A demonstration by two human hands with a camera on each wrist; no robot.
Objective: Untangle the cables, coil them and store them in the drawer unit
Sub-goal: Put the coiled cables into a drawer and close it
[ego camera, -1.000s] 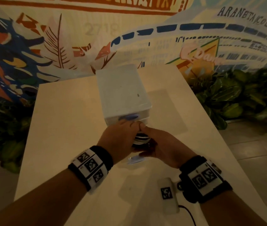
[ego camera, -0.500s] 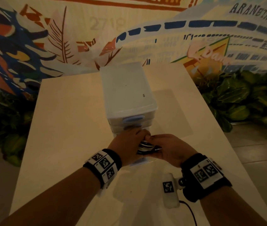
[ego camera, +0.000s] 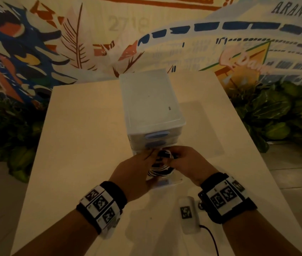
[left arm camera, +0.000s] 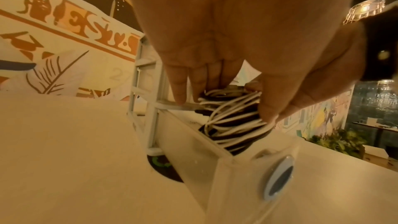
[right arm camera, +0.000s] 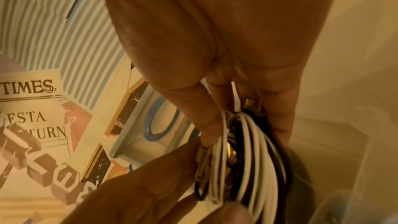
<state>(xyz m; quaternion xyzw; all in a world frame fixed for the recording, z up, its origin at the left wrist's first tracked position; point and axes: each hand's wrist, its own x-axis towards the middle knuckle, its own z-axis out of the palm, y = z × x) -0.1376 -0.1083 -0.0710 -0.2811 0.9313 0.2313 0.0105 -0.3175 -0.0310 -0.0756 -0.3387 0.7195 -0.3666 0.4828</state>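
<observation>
Change: since a second ago my hands have carried the coil lower and nearer, from up against the blue handles to down in the open bottom drawer; the view has pulled back a little too.
Cables: the coiled cables [left arm camera: 232,122], white and black strands wound into one round bundle, sit partly inside the bottom drawer [left arm camera: 217,164], with the upper loops standing above its rim.
Left hand: my left hand [ego camera: 137,170] pinches the coil's left side between thumb and curled fingers, while one finger touches the drawer unit's frame.
Right hand: my right hand [ego camera: 187,163] grips the right side of the same coil, fingers wrapped round the loops, a plug end poking out near the fingertips.
Progress: untangling and coiling look done for this bundle, I judge. What is left is letting go, tucking the top loops under the rim and pushing the drawer shut. I see no other loose cables on the table.
Materials: the cables are smooth, thin and springy, likely to unwind once released. The drawer is translucent frosted plastic with a flat oval blue handle.
Drawer unit: the drawer unit [ego camera: 152,100] is a pale boxy stack at the middle of the table [ego camera: 83,126], its two upper drawers closed.
Surroundings: a small white tagged device [ego camera: 188,213] with a black lead lies near my right wrist; a painted mural and leafy plants stand beyond the far edge.
</observation>
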